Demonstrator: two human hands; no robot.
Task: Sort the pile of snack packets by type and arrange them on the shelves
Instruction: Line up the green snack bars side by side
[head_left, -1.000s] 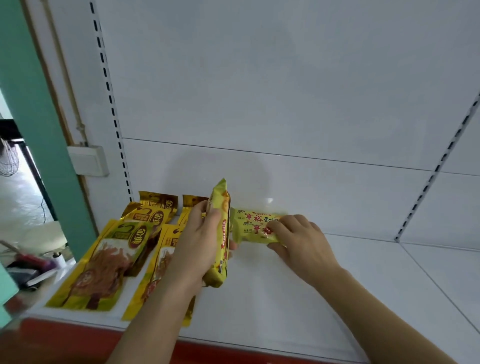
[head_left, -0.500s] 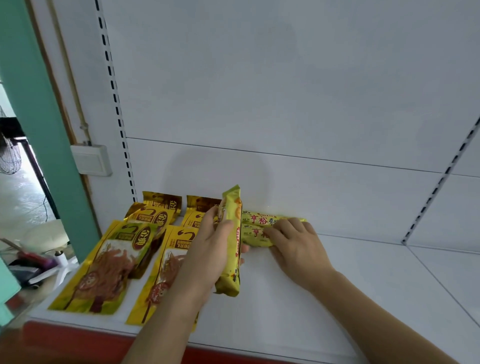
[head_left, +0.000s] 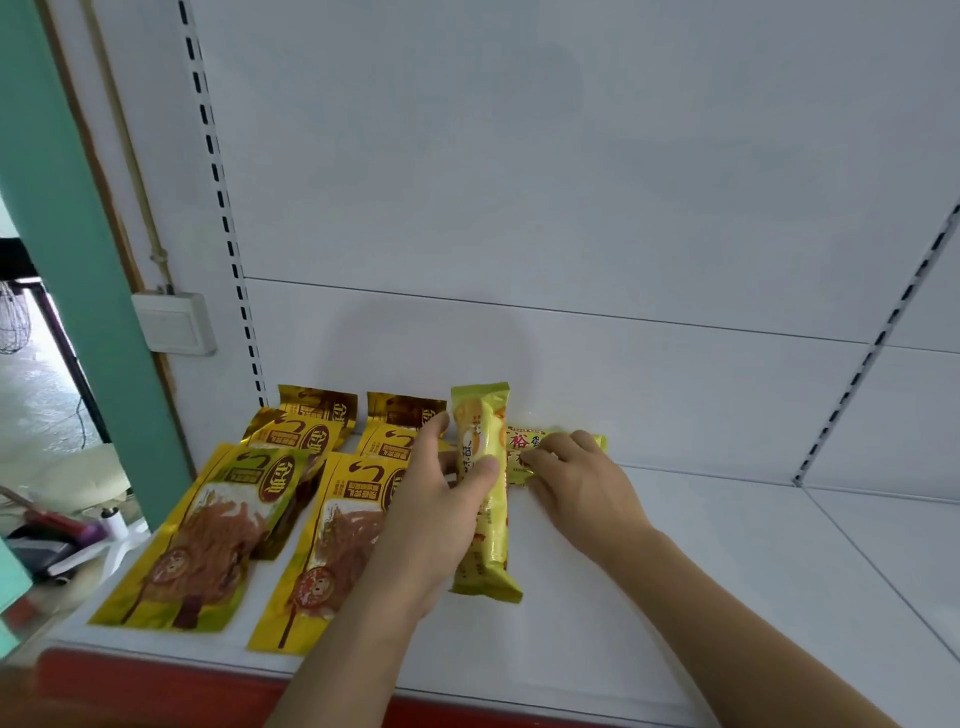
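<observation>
Placing yellow cake packets on the shelf (head_left: 649, 597) is the step we judge to be in hand: we are building a new row just right of the two columns of gold jerky pouches (head_left: 208, 525) that already lie flat and overlapped at the left end. Our left hand (head_left: 434, 525) has its thumb and fingers curled round a long packet (head_left: 480, 493), holding it lengthways, its far end toward the back panel and its near end low over the shelf; whether that end touches the shelf we cannot tell. Our right hand (head_left: 576, 478) lies knuckles up on a flat packet (head_left: 522, 452) of the same yellow kind, set crosswise against the back panel, with the fingers bent over its near edge; whether they pinch it or only press it down we cannot tell. Next, as we judge it, the flat packet wants squaring against the panel, and then the long one can be laid beside or upon it, kept apart from the pouches so the kinds stay unmixed.
</observation>
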